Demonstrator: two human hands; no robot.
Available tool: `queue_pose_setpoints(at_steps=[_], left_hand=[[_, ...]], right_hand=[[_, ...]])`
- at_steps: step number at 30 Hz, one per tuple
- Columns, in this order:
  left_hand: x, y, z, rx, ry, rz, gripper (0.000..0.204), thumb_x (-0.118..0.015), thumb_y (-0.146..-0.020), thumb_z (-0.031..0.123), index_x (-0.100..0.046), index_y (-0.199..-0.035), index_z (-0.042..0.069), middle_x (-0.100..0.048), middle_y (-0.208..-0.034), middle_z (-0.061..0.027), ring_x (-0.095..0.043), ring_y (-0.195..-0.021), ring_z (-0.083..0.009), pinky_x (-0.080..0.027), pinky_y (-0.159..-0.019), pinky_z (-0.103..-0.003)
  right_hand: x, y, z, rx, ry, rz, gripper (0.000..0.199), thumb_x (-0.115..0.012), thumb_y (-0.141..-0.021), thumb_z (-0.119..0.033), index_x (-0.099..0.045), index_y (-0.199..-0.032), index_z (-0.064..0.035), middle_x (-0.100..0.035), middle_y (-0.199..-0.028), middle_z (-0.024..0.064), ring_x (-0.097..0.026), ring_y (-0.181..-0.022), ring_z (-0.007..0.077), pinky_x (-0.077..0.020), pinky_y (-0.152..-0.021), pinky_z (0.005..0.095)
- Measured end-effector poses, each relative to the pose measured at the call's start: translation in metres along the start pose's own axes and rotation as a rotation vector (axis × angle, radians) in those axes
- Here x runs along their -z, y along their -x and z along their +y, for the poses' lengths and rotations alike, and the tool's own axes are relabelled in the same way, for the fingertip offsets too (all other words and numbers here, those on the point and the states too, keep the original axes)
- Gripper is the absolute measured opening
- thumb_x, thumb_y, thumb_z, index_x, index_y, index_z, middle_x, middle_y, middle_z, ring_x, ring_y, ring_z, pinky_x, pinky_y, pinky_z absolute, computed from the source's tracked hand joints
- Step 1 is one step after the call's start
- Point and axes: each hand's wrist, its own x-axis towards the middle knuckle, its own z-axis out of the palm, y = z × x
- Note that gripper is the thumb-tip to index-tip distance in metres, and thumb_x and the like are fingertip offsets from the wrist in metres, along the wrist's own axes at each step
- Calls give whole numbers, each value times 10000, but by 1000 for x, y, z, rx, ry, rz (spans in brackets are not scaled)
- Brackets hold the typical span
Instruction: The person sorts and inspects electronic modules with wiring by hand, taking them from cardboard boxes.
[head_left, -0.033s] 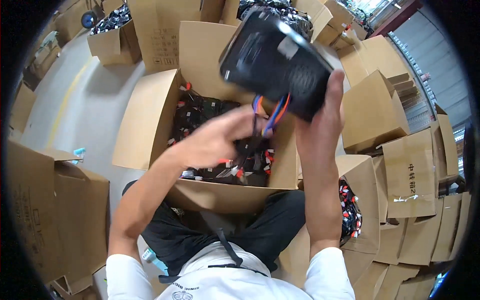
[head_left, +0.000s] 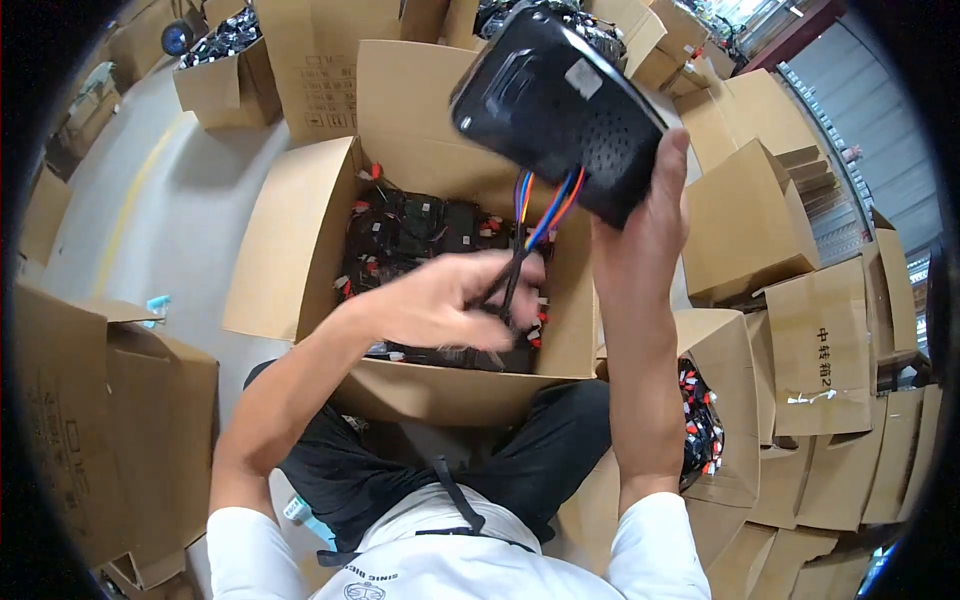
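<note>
My right hand (head_left: 640,215) grips a black plastic device (head_left: 555,105) with a speaker grille, raised above an open cardboard box (head_left: 300,240). Blue, orange and red wires (head_left: 540,210) hang from the device's lower edge. My left hand (head_left: 450,300) pinches those wires just below the device, fingers closed around the bundle. The box beneath holds several black parts (head_left: 420,230) with red and white connectors.
Cardboard boxes surround me: a closed one at left (head_left: 110,400), stacked ones at right (head_left: 800,330), and an open box of connectors by my right elbow (head_left: 700,420). Another box of black parts (head_left: 225,60) stands far left on the grey floor (head_left: 140,200).
</note>
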Motion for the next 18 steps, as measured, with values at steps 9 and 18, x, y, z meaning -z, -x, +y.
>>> queue_pose_setpoints(at_steps=[9,18], left_hand=[[128,-2,-99,316,-840,311,170,-739,-852,121,-693,-941,-16,-678,-758,-119,-674,-723,-204,-538,-693,-354],[178,-67,-203,74,-1813,528,135,-632,-818,175,-723,-877,95,-675,-892,-124,-657,-968,-301,-522,-791,-421]], right_hand=[[234,-35,148,-863,758,-27,438,-716,-888,-428,-645,-1121,-63,-686,-1058,52,-643,-905,180,-536,-818,440],[244,-37,283,-891,398,203,514,-684,-926,-390,-525,-1291,-64,-636,-1206,85,-609,-1100,227,-561,-832,471]])
